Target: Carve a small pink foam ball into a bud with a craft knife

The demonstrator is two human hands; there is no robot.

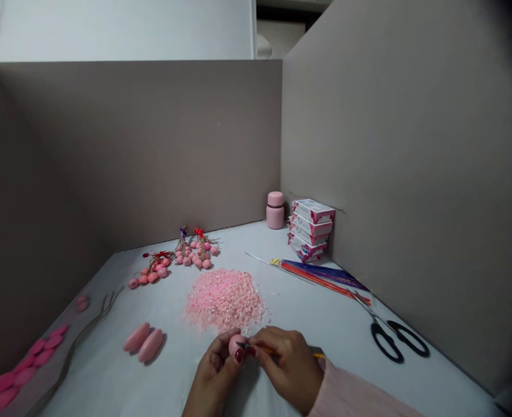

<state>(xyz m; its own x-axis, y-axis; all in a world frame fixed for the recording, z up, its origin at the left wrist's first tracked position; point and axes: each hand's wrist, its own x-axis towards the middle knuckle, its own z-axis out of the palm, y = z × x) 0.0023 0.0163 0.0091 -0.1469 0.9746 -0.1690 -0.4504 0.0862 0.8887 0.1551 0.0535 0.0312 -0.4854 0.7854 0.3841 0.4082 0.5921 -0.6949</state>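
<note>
My left hand (215, 370) is closed around a small round pink ball (234, 343), which looks like carved soap. Pinched in my right hand (288, 362) is a craft knife (243, 346) with a dark, pointed blade and a yellow handle that shows behind the hand. The blade lies against the ball's right side. Just beyond both hands spreads a heap of pink shavings (225, 298). Two smooth pink oval pieces (144, 341) lie on the white table to the left of my left hand.
Bright pink ovals (25, 370) and brown cords (76, 359) lie at far left. Bunches of pink balls (193, 255) are at the back. A pink flask (275, 211), stacked boxes (311, 229), coloured strips (317, 275) and scissors (386, 333) stand or lie right. Grey panels (152, 150) enclose the table.
</note>
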